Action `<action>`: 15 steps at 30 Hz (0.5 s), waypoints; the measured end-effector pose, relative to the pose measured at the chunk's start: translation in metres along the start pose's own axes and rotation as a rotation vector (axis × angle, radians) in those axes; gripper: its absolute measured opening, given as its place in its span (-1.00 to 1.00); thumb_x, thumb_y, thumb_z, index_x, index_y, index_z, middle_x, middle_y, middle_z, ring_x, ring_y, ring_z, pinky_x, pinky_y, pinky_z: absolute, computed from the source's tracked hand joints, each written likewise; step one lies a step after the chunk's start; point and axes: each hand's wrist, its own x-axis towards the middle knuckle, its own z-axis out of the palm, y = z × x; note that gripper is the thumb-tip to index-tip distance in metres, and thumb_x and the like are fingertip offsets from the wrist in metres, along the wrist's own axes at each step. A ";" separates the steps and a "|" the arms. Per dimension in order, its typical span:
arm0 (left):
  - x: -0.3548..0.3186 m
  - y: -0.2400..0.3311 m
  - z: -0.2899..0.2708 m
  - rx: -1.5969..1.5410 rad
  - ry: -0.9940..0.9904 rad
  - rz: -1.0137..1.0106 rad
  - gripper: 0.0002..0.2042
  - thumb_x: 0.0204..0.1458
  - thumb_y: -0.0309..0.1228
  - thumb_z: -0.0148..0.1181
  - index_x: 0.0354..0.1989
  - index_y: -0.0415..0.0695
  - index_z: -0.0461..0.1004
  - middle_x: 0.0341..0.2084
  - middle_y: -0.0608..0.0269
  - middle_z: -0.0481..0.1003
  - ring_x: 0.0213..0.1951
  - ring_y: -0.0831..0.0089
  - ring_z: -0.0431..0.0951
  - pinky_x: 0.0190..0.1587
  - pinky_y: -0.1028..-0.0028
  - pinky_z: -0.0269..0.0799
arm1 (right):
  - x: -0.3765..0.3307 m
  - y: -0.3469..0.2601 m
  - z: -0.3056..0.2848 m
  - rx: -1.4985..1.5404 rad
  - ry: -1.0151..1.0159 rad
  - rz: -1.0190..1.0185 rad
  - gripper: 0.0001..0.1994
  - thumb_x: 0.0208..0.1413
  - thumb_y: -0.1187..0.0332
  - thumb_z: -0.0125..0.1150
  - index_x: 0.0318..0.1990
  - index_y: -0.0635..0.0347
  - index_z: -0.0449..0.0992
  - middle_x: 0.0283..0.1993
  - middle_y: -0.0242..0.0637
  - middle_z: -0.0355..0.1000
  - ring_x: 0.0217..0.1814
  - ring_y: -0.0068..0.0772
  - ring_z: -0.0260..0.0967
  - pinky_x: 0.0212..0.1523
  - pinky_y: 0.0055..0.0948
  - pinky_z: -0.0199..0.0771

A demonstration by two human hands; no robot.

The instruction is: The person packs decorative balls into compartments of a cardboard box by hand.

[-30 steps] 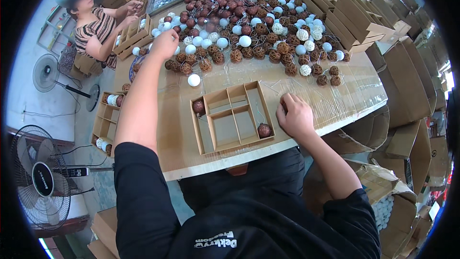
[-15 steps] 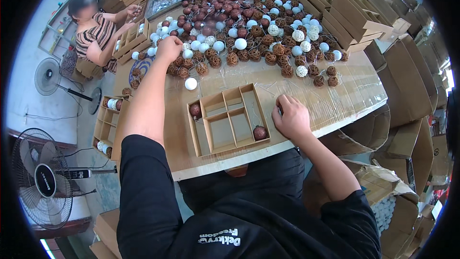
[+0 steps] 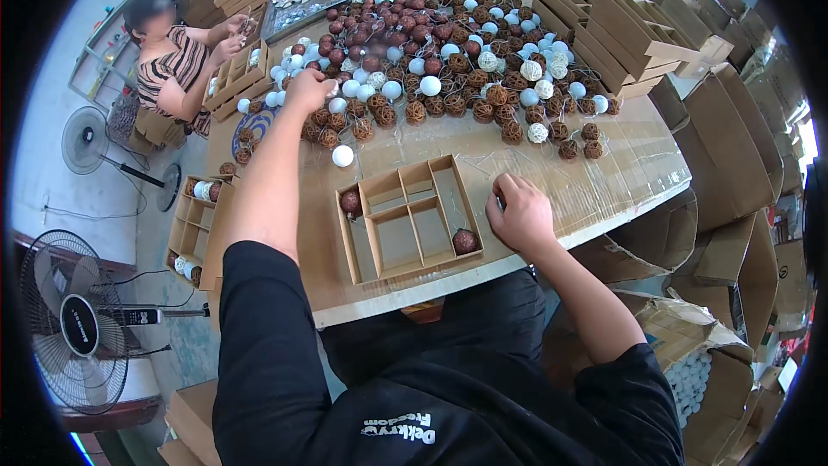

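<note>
My left hand (image 3: 308,91) reaches to the near left edge of a heap of balls, its fingers drawn together beside a small white ball (image 3: 332,88). Whether it grips that ball is hidden. In front of me lies a divided cardboard box (image 3: 400,271). One glittery dark red ball (image 3: 350,201) sits in its left compartment, another dark red ball (image 3: 466,242) at the near end of its right one, with a thin pale wire trailing behind it. My right hand (image 3: 523,214) rests curled on the table, just right of the box; what its fingers hold, if anything, is hidden.
The heap mixes brown wicker balls (image 3: 416,110), white balls (image 3: 430,85) and dark red ones. A single white ball (image 3: 342,156) lies beyond the box. Filled boxes (image 3: 191,229) stand at left, stacked dividers (image 3: 634,39) at right. Two co-workers sit at far left and far side.
My left hand has shifted slightly down and right, toward the white ball. The far co-worker's arm has moved, and a box shows beside it. My right hand stays curled by the box.
</note>
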 end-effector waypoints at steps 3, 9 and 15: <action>0.006 -0.024 -0.039 -0.112 -0.029 -0.028 -0.53 0.06 -0.10 0.40 0.04 -0.17 0.62 -0.11 0.00 0.68 -0.05 0.17 0.67 0.07 0.25 0.53 | 0.002 -0.003 0.003 0.021 0.016 -0.018 -0.87 0.16 0.35 0.21 -0.32 0.19 0.44 -0.34 -0.12 0.50 -0.21 0.03 0.50 -0.19 -0.02 0.52; -0.015 -0.018 -0.103 -0.612 -0.323 -0.097 -0.73 0.34 -0.35 0.18 0.15 -0.11 0.54 -0.13 0.37 0.60 -0.24 0.64 0.59 -0.22 0.60 0.48 | -0.001 0.001 0.001 0.011 0.023 -0.026 -0.87 0.16 0.34 0.22 -0.32 0.18 0.46 -0.35 -0.11 0.51 -0.22 0.03 0.51 -0.20 -0.04 0.53; -0.060 -0.003 -0.140 -0.727 -0.450 0.032 -0.65 0.29 -0.38 0.24 0.17 -0.31 0.51 -0.05 0.23 0.62 -0.12 0.55 0.62 -0.08 0.54 0.52 | -0.002 0.004 0.005 0.002 0.023 -0.022 -0.86 0.14 0.36 0.26 -0.29 0.23 0.47 -0.33 -0.09 0.52 -0.23 0.07 0.51 -0.20 -0.06 0.51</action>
